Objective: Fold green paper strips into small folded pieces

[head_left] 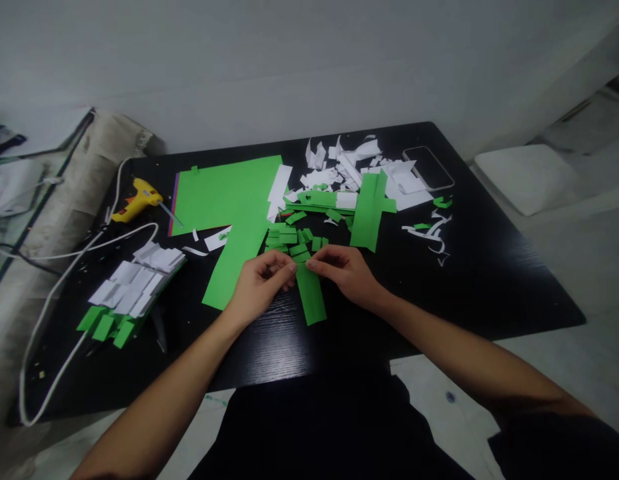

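Note:
A green paper strip (312, 297) hangs down toward the table's front edge, its top end pinched between my two hands. My left hand (264, 279) has thumb and forefinger closed at the strip's left corner. On the opposite corner, my right hand (347, 272) grips with thumb and finger. Just beyond the fingertips lies a cluster of small folded green paper pieces (284, 235). A long green paper strip (239, 267) reaches under the area left of my left hand. Another wide green strip (368, 212), creased lengthwise, lies beyond my right hand.
A yellow glue gun (137, 200) with a white cord (49, 287) rests at left. Nearer stands a layered white-and-green folded-paper piece (134, 283). Green sheets (224, 190) lie at the back, white paper scraps (344, 163) and a phone (428, 168) behind right, curled trimmings (432, 230) at right.

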### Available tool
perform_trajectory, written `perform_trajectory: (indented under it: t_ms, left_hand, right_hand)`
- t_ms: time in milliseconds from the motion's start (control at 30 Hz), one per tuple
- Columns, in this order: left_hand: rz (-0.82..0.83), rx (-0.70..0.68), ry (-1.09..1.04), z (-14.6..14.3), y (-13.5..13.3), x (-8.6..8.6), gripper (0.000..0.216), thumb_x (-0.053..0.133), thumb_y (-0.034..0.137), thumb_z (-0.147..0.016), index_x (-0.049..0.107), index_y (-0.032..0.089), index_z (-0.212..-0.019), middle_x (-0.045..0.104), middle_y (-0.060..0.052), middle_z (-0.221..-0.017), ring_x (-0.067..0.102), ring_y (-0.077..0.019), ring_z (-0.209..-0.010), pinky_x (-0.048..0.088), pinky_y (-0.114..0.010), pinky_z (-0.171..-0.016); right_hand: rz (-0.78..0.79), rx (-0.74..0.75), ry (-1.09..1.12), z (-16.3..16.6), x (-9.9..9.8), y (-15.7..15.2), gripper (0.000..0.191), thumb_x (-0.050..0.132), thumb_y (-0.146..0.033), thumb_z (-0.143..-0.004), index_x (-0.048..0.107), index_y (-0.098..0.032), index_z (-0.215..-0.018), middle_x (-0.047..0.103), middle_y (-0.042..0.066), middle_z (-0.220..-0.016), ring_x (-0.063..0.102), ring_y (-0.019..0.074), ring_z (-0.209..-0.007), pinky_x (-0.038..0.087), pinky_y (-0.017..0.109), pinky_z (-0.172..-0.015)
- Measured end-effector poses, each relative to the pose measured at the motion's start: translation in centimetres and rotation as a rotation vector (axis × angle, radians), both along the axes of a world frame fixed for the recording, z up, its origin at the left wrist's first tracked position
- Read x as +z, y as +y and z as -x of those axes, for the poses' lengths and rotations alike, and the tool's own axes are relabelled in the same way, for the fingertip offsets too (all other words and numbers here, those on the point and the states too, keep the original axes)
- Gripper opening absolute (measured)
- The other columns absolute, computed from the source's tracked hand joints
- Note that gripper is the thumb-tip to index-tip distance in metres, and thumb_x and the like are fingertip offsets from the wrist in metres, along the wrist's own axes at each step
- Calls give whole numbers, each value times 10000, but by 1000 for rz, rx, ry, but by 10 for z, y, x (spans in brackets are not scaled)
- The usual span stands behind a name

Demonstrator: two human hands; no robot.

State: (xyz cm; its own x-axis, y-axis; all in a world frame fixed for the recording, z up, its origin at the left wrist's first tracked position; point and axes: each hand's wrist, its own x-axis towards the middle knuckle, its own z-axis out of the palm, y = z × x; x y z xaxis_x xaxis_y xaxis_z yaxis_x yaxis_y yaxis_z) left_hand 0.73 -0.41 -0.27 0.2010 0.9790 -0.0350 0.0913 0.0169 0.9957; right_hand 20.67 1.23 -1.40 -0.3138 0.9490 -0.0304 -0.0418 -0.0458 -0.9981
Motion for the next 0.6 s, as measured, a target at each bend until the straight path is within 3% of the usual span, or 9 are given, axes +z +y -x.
perform_trajectory:
  t_ms: [167, 367, 600]
  left_hand:
    - [-6, 18, -1, 0, 1, 0, 170, 716, 297, -876, 673, 154, -797, 645, 16, -590, 576, -107, -527, 480, -220, -543]
    - [40, 56, -36, 1, 3, -1, 204, 710, 328, -886, 663, 151, -796, 648, 9, -596, 578, -106, -526, 483, -228, -557]
    - [-31, 39, -144, -2, 1, -2, 239, 695, 292, -902, 663, 168, -1104, 669, 6, -720, 647, -140, -621, 532, -252, -577]
  right_hand:
    - [7, 30, 6, 1, 1, 0, 214, 772, -376, -833, 723, -181, -761, 665, -14, -703, 577, 130, -659, 488, 276, -662]
    - [28, 34, 85, 0, -2, -1, 248, 774, -340, -855, 723, -231, -1073, 716, -14, -796, 622, 128, -662, 494, 255, -622]
    - [-3, -28, 72, -1, -7, 3, 150, 790, -326, -830, 767, -218, -932, 769, 19, -884, 714, 173, -814, 591, 312, -756]
